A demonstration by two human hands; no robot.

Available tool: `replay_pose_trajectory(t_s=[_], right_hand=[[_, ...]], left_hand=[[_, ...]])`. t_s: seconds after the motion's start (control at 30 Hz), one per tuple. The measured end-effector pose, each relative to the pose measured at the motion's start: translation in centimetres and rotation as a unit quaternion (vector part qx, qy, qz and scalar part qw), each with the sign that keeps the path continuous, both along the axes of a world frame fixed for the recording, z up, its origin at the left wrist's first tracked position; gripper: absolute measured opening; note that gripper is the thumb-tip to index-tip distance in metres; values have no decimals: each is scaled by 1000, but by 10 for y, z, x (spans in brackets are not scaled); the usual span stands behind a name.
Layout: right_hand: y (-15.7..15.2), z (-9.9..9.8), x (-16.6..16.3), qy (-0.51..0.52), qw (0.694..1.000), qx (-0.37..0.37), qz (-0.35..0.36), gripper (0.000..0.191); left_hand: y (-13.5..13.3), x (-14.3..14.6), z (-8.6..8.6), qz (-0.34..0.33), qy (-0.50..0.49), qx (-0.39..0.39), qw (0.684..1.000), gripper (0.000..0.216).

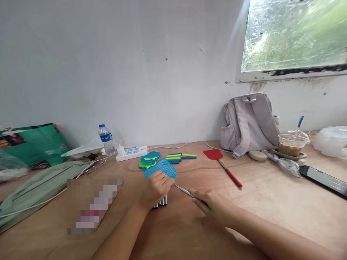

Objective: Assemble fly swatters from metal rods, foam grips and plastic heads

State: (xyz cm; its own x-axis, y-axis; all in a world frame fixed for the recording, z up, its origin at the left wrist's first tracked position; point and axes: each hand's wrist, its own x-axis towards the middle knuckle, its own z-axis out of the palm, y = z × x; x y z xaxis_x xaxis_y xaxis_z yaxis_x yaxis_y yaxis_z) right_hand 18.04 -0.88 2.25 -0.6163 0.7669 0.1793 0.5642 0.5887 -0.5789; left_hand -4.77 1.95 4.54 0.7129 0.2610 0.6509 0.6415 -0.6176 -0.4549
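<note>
My left hand [155,189] pinches the lower edge of a blue fly swatter head [160,167] that lies on the wooden table [271,206]. A thin metal rod [183,190] runs from that head to my right hand [210,203], which grips the rod's near end. Under my left hand lie a few silver metal tubes [162,201]. Just behind are a stack of teal and green swatter heads [148,159] and a row of blue, green and yellow handle grips [179,157]. A finished red fly swatter [223,166] lies to the right.
A white power strip [131,152] and water bottle [106,139] stand near the wall. A grey backpack [249,122], a drink cup [292,143], a phone [324,179] and white containers [330,140] sit at right. Green bags [34,142] and a pale cloth bag [35,187] lie left.
</note>
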Motion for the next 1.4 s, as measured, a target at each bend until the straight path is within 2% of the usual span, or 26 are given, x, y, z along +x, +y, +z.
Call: replay_pose_trajectory(t_s=[0.13,0.33,0.5,0.63,0.8,0.9,1.03,1.13,1.2,1.27,1.33,1.4], right_hand=[[-1,0,1,-52,998,20,-30,41],[-14,5,-4,-3,999,-16,-37,29],[-16,0,-8,-31,997,-24,-73,32],[-7,-3,-8,-1,999,-6,-54,32],[-4,-2,-7,4,999,0,-47,32],[-2,-1,-6,-6,999,10,-49,32],[5,-3,-3,-19,999,32,-35,33],[13,-5,1,-55,997,48,-28,38],[18,-6,4,-91,992,80,-26,40],[23,-7,8,-116,985,128,-19,40],[29,-7,13,-122,976,178,-12,39],[35,-7,18,-121,968,218,-10,39]], left_hand=[[-1,7,-5,4,21,-2,1000,27],[-1,20,-11,3,82,12,997,31],[1,24,-13,10,85,4,996,30],[2,21,-11,14,48,-32,998,25],[7,17,-16,17,21,-36,999,20],[6,18,-16,44,-16,-75,996,17],[-4,16,-5,64,-90,-180,977,33],[-7,4,5,64,-163,-187,967,41],[-2,-6,8,89,-285,-174,938,40],[5,-16,9,105,-433,-222,867,46],[10,-22,9,83,-542,-356,757,55],[11,-24,9,43,-577,-517,631,56]])
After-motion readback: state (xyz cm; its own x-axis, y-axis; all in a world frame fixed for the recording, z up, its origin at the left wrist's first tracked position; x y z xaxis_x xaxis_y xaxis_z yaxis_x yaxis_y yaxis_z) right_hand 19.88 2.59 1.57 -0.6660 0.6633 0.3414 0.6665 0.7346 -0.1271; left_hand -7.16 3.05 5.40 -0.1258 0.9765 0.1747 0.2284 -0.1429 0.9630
